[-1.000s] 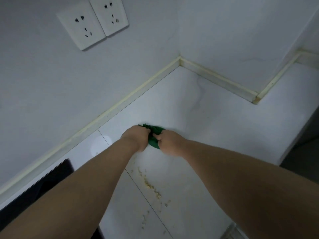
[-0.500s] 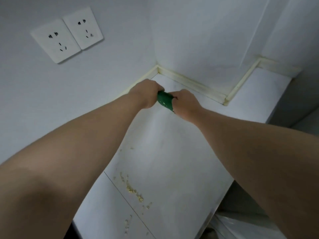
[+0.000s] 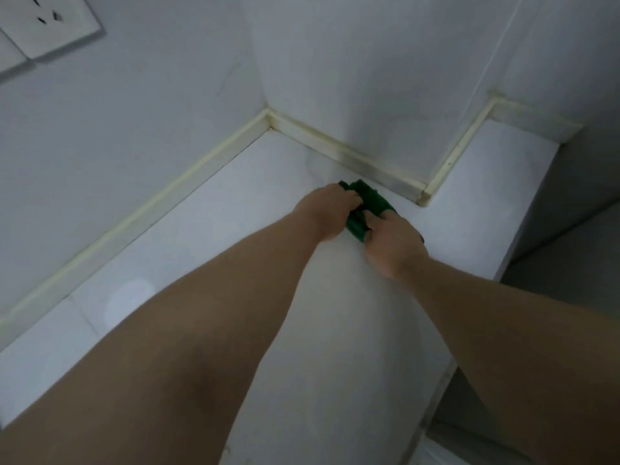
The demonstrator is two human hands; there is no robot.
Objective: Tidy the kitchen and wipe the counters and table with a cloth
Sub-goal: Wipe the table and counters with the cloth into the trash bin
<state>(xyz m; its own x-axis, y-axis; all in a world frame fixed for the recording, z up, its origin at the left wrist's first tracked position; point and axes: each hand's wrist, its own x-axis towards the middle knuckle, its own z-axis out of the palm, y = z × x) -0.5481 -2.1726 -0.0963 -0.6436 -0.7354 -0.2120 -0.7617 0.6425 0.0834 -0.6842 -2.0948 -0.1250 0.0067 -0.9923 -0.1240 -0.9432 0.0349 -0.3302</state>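
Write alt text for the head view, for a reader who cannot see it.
The left hand and right hand grip a bunched green cloth on a white counter, near the yellowed trim at the foot of the wall. A white socket is on the wall at upper left.

Both bare forearms [image 3: 241, 297] reach forward and converge, hands side by side. The left hand [image 3: 325, 213] and right hand [image 3: 394, 241] each curl their fingers [image 3: 350, 197] around a bunched green cloth [image 3: 370, 199] held between them.
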